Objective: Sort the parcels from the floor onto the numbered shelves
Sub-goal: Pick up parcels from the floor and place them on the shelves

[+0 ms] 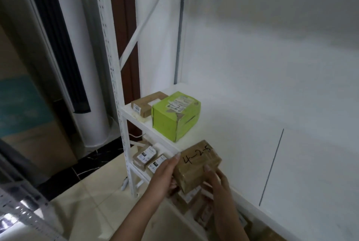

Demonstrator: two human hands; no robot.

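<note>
A brown parcel marked "4-2-5" in black handwriting is held by both hands at the near front edge of a white shelf; whether its underside rests on the shelf cannot be told. The left hand is closed round the parcel's left side, with 1 finger laid straight along the upper left edge and the other fingers curled under the near corner. The right hand grips the parcel's right near side, with the thumb pressed on the top face and the fingers wrapped round the side. Farther back on the same shelf, a green box with a torn white label on top is seen, apart from the held parcel. Just behind and to the left of it a small brown box is set, with a sticker reading "4013" on its near end. Below, on the lower shelf, a parcel with a white label is laid, and a second labelled parcel is placed just to its right. The shelves are carried at the left by a white perforated post. Beige floor tiles are seen beneath, and a tall white cylinder is stood to the far left.
</note>
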